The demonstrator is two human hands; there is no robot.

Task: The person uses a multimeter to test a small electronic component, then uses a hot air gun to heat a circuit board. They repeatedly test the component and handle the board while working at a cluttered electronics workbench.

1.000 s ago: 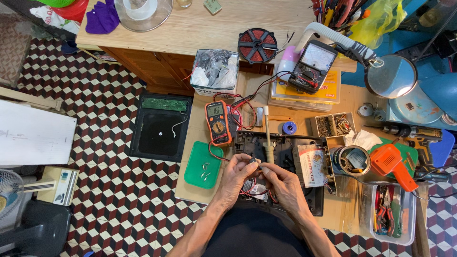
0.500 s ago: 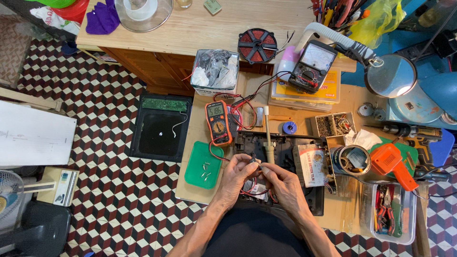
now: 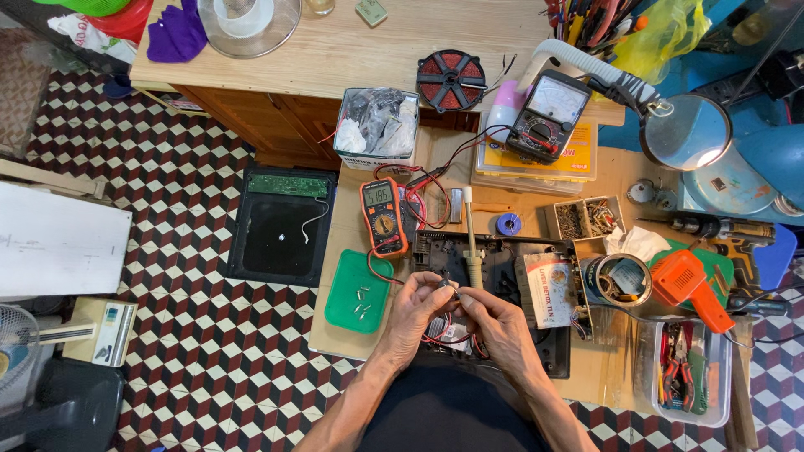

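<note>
My left hand (image 3: pixel 419 311) and my right hand (image 3: pixel 494 322) meet above a black opened appliance chassis (image 3: pixel 502 259) on the low workbench. Their fingertips pinch a small dark component (image 3: pixel 446 286) together with thin probe leads. Red and black wires run from the hands up to an orange digital multimeter (image 3: pixel 383 216) lying just left of the chassis. A soldering iron (image 3: pixel 471 238) with a pale handle lies on the chassis right beyond my fingers. A green lid (image 3: pixel 358 291) with several small screws sits left of my left hand.
An analog meter (image 3: pixel 548 113) rests on a yellow box; a red coil disc (image 3: pixel 450 79) lies behind. An orange heat gun (image 3: pixel 691 286), a tape roll (image 3: pixel 618 280), a clear tool tray (image 3: pixel 691 368), a magnifier lamp (image 3: pixel 685 134) stand right. A black panel (image 3: pixel 280 226) lies on the tiled floor.
</note>
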